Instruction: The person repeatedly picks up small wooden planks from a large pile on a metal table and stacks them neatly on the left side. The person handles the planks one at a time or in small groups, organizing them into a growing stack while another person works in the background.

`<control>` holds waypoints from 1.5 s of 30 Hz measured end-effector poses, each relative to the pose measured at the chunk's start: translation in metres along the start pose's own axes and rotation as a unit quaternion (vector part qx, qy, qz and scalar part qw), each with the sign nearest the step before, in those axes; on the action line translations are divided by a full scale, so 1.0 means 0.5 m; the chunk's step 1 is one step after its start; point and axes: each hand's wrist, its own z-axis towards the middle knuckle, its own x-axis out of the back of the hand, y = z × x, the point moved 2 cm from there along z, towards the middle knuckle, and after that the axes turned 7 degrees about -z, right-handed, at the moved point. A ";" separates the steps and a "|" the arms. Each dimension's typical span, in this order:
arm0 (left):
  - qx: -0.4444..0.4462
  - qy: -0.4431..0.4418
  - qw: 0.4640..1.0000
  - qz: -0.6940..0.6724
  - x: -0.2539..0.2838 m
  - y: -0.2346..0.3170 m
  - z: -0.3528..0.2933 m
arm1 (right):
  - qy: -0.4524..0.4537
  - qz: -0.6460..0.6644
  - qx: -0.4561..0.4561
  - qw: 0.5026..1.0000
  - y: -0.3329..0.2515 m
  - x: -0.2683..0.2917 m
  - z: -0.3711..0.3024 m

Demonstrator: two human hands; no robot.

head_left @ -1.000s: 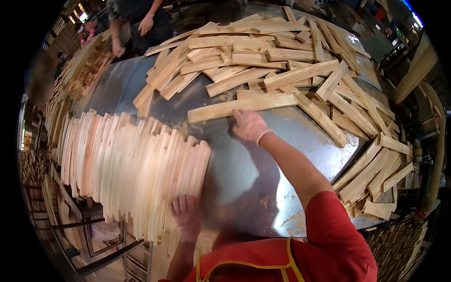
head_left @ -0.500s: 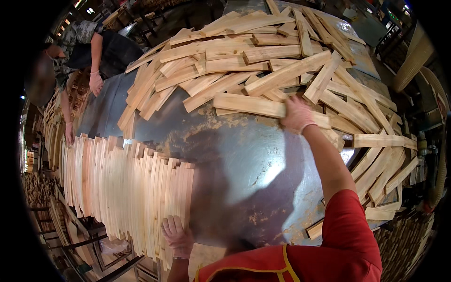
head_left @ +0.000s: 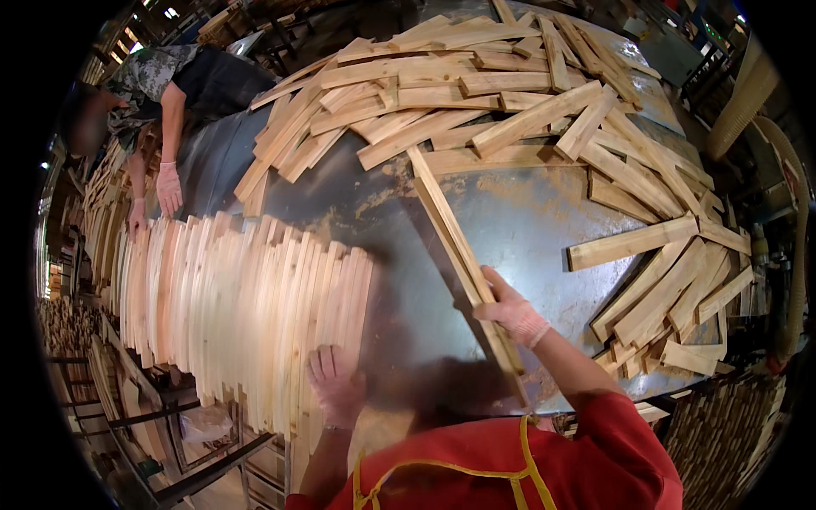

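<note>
Where co-worker's hands (head_left: 169,189) hang near its far end, row of packed slats (head_left: 246,319); wearer's left hand (head_left: 337,387), fingers extended, at row's right end; two boards (head_left: 459,249), slanted over metal table (head_left: 531,225), gripped by right hand (head_left: 510,311); loose boards (head_left: 535,117) heaped beyond and to right.

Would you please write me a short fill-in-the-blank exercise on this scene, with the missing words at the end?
1. The person's ____ grip holds wood.
2. Seen by the person, the neat row lies to the ____ of the held wood.
3. The person's red clothing has trim coloured ____.
4. The number of the co-worker's hands in view is ____.

Missing words: right; left; yellow; two.
</note>
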 end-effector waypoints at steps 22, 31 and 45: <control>-0.045 -0.049 0.998 -0.001 -0.010 0.059 0.022 | 0.053 -0.858 -0.086 0.504 -0.066 0.295 -0.048; -0.201 -0.138 0.962 -0.124 -0.017 0.420 0.090 | 0.211 -0.787 0.075 0.576 -0.179 0.477 -0.138; 0.043 -0.506 0.696 -0.507 -0.103 0.383 0.035 | 0.208 -0.714 -0.124 0.657 -0.112 0.485 -0.122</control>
